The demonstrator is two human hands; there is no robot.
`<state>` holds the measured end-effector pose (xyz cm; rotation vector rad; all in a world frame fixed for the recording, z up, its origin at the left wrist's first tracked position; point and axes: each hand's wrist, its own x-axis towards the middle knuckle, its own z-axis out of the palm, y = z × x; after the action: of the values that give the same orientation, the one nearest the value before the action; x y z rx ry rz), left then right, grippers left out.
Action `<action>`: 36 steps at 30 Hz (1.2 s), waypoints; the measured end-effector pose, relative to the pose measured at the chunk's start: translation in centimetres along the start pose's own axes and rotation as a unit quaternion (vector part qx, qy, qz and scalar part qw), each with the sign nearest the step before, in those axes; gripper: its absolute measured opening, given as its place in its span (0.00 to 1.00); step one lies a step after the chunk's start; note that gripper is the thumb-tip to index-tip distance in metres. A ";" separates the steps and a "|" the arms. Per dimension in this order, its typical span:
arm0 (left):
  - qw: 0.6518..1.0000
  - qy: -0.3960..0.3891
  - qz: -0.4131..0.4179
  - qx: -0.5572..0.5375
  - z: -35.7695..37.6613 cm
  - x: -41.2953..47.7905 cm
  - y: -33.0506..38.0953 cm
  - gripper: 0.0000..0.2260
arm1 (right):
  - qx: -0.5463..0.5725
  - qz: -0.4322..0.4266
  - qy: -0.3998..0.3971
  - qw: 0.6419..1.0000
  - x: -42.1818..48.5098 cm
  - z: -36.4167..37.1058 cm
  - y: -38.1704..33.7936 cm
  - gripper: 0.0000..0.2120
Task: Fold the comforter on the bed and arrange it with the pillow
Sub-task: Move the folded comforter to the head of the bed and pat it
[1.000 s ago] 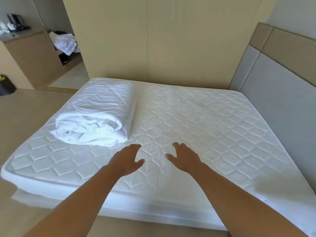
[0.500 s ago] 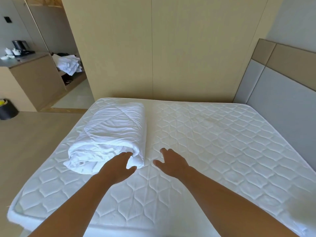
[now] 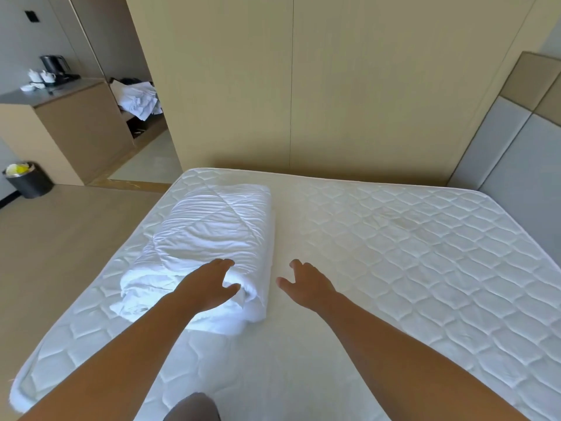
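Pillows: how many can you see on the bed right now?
0. The mattress carries only the folded comforter, on its left side, with the left hand at its near end. A pillow may lie out of view.

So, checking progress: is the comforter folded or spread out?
Folded: the comforter lies as a compact layered bundle on the mattress, stacked edges showing at its near end.

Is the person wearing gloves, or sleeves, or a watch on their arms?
No. The left hand and right hand are bare, with no gloves or rings that I can see. The left arm and right arm show no sleeve, watch or bracelet.
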<state>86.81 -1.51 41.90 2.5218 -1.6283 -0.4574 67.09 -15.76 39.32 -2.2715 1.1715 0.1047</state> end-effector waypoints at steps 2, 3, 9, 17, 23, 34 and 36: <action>1.000 -0.006 -0.004 -0.008 -0.6 2.5 -1.9 0.29 | 0.005 0.005 -0.003 1.000 2.3 0.0 -1.1 0.31; 1.000 -0.011 -0.004 -0.009 -0.8 3.9 -2.9 0.29 | 0.008 0.007 -0.002 1.000 3.6 0.0 -1.6 0.30; 0.999 -0.037 0.002 -0.024 -0.8 14.5 -10.3 0.30 | 0.045 0.056 0.028 0.997 13.8 1.1 -6.0 0.30; 0.999 -0.022 -0.016 -0.035 2.4 29.7 -22.0 0.30 | 0.069 0.187 0.070 0.978 31.3 8.2 -12.5 0.39; 0.985 -0.017 -0.146 -0.085 5.6 34.3 -31.5 0.37 | 0.030 0.284 0.078 0.955 39.0 13.1 -13.0 0.51; 0.844 -0.103 -0.327 -0.412 11.4 36.9 -42.3 0.70 | 0.242 0.416 -0.014 0.876 43.8 18.4 -3.9 0.68; 0.825 -0.128 -0.326 -0.443 12.6 37.7 -42.9 0.68 | 0.275 0.415 -0.017 0.867 45.0 19.6 -3.0 0.70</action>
<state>134.77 -16.57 11.99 2.1741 -0.2977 -1.2921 100.56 -36.72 10.07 -1.1634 1.8078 0.1149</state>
